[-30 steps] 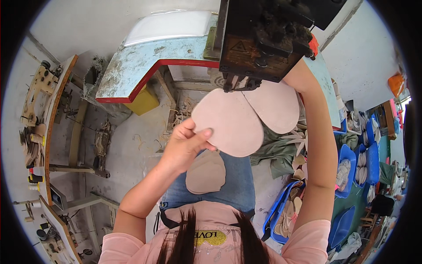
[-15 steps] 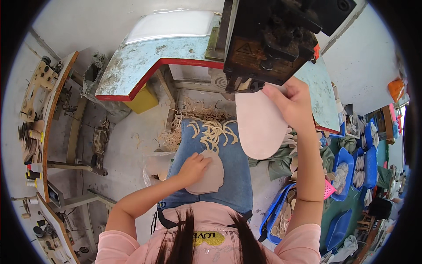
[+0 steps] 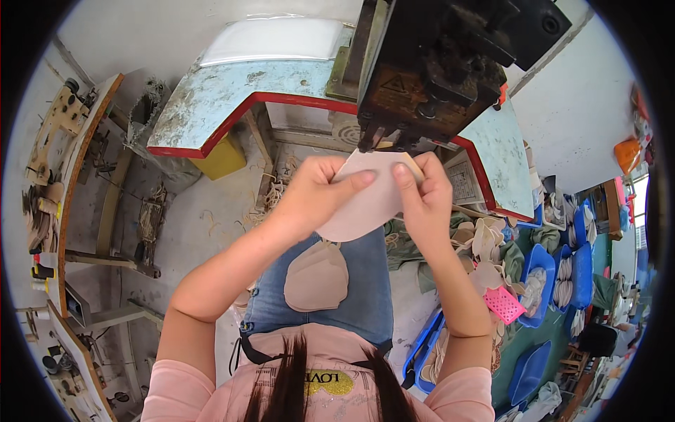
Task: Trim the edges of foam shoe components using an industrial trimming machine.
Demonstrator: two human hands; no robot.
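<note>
A flat pale pink rounded piece [image 3: 362, 204], like a cut shoe part, is held up under the head of a black machine [image 3: 422, 91]. My left hand [image 3: 316, 193] pinches its left side, thumb on top. On the right side, my right hand [image 3: 425, 200] grips it the same way, thumb pressed flat. The upper edge of the piece reaches the machine's working foot, where the exact contact is hard to make out. Several similar beige-pink pieces [image 3: 316, 281] lie stacked on my lap, touched by neither hand.
The machine stands at a worn light-blue table [image 3: 246, 84] with a red edge. A yellow bin [image 3: 219, 158] sits beneath its left part. Blue baskets [image 3: 538, 281], a pink perforated basket [image 3: 504, 304] and loose shoe parts [image 3: 485, 239] are on my right. Wooden benches [image 3: 88, 190] line the left.
My left hand has left the lap stack and taken hold of the piece's left side. My right hand has lowered and turned the piece. The curled strips on my lap no longer show.
</note>
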